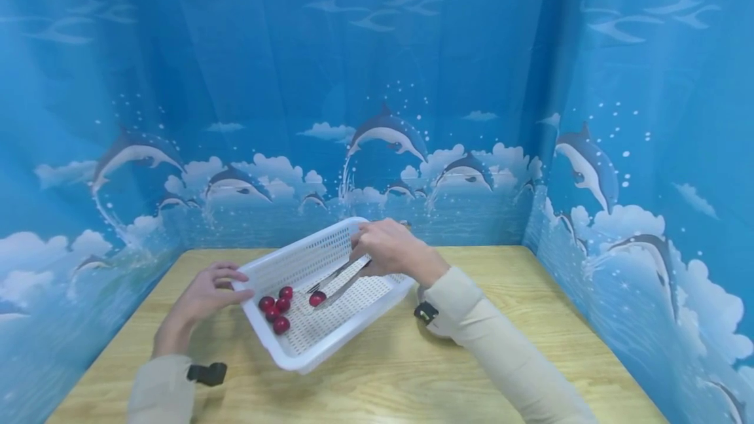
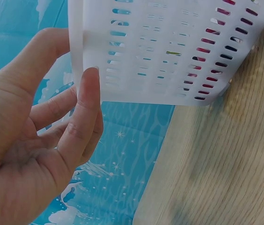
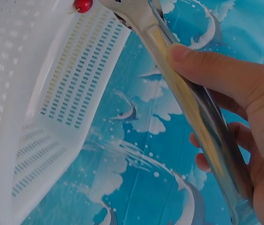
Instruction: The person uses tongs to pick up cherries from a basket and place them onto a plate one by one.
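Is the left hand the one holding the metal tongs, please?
No, the right hand grips the metal tongs, while the left hand holds the white basket.

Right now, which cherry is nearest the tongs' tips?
The lone cherry between the tips of the tongs; the other five cherries sit bunched at the end of the basket nearest the left hand.

Small screened-off booth, staged look. Blue sheeting (image 1: 377, 51), sea scene with printed dolphins (image 1: 391, 128), hangs on three sides, folds visible. Pale wood-grain worktop (image 1: 412, 381) set between, reaching the back sheeting. Building type: cannot tell.
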`<act>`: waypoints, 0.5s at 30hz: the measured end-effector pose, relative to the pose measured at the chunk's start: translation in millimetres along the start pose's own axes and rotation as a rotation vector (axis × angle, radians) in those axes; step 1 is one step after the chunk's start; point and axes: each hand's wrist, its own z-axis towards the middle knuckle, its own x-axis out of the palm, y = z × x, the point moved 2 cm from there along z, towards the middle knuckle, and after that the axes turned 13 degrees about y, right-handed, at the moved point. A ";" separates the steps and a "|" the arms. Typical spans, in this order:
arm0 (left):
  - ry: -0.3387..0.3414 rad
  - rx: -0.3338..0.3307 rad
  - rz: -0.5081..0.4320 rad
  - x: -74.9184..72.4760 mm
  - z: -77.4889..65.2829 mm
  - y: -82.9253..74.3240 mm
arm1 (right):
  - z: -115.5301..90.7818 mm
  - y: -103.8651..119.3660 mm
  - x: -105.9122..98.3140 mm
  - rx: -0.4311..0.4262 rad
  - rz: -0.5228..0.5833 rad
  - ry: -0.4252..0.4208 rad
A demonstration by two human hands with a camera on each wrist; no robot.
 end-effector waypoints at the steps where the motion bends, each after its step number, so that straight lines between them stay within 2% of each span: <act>1: -0.001 0.002 0.002 0.0 0.1 0.2 | -2.3 -1.7 -0.4 0.003 0.007 -0.004; 15: 0.003 0.027 -0.003 -0.1 0.3 2.2 | -28.4 -26.3 1.3 0.028 0.088 -0.082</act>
